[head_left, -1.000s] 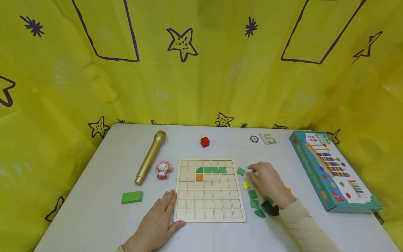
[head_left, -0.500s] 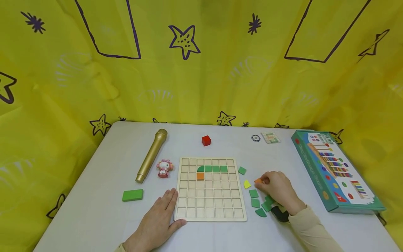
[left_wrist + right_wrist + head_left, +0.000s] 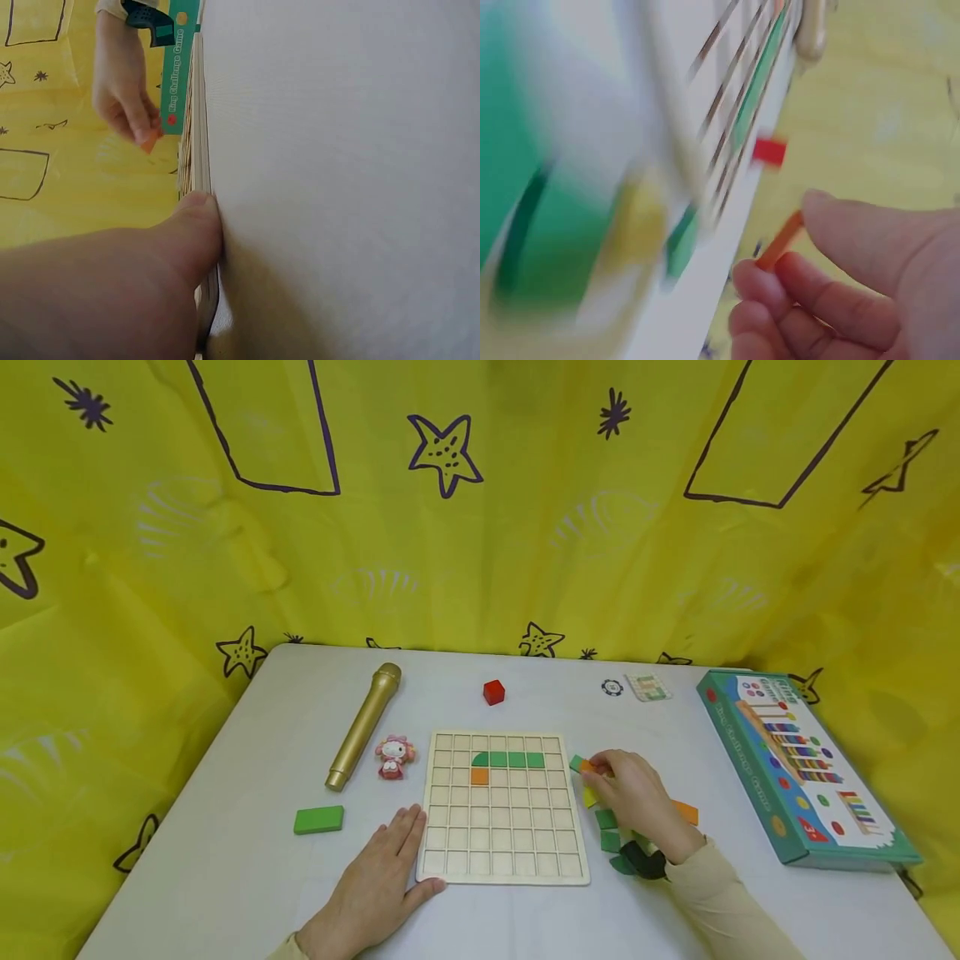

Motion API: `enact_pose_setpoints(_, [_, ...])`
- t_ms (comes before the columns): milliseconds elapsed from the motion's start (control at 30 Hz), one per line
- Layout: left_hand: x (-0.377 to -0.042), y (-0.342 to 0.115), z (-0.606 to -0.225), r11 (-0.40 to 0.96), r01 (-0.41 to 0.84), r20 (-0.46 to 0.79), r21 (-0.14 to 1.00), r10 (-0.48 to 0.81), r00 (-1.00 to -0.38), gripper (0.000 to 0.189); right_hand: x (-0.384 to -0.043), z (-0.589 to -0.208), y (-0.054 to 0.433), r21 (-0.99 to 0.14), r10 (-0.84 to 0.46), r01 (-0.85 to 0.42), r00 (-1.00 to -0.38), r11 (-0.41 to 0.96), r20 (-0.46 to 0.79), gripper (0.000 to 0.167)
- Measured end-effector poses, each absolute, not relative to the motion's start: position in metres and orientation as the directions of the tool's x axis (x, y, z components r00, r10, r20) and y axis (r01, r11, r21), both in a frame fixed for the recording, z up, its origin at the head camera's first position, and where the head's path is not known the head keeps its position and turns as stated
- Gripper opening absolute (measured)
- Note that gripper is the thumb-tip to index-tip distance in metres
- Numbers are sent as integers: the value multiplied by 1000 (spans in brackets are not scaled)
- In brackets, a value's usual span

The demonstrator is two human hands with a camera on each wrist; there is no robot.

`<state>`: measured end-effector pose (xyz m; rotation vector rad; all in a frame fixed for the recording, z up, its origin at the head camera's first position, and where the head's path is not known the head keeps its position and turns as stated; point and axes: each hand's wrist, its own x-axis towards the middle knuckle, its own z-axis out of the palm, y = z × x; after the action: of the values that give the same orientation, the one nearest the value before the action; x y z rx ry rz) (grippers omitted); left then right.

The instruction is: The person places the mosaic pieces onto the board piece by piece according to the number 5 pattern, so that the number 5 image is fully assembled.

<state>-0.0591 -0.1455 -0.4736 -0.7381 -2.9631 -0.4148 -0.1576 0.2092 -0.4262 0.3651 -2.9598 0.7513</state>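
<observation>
My right hand (image 3: 633, 797) pinches an orange square tile (image 3: 781, 241) between thumb and fingertips, close to the right edge of a pale wooden grid board (image 3: 502, 842). In the head view that tile overlaps a loose green tile (image 3: 576, 762). My left hand (image 3: 371, 885) rests along the board's left edge, fingers straight, thumb against the front left corner. On the board, a green row (image 3: 517, 760) with a rounded left end fills part of the second row. An orange tile (image 3: 479, 776) sits just below its left end.
By my right hand lie a yellow rounded piece (image 3: 590, 797), several green pieces (image 3: 610, 842) and an orange piece (image 3: 686, 812). A game box (image 3: 813, 768) stands right. Around the board are a red cube (image 3: 493, 692), figurine (image 3: 394, 757), gold microphone (image 3: 365, 725) and green block (image 3: 318, 820).
My right hand, empty a second ago, took the orange tile from the right of the yellow piece and moved left and away toward the board. My left hand has stayed at the board's edge.
</observation>
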Motion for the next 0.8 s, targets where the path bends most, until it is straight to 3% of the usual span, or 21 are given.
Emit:
enact_pose_setpoints(300, [-60,-144,-474,850,458,109,261,445,-889,84,-160,-432,130,-452,-429,-438,-894,777,129,18])
enact_pose_setpoints(467, [-59,-144,-474,852,457,107,257,445,-889,84,-160,-435,103,-424,-539,-529,-836,735,109,24])
enact_pose_setpoints(667, [-59,-145,-474,850,463,120,252,447,-886,83,-163,-440,87,-404,-585,-578,-802,709,122,13])
enact_pose_setpoints(800, [-59,-146,-474,852,463,124,246,446,-887,83,-164,-443,83,-330,-604,-620,-780,712,164,15])
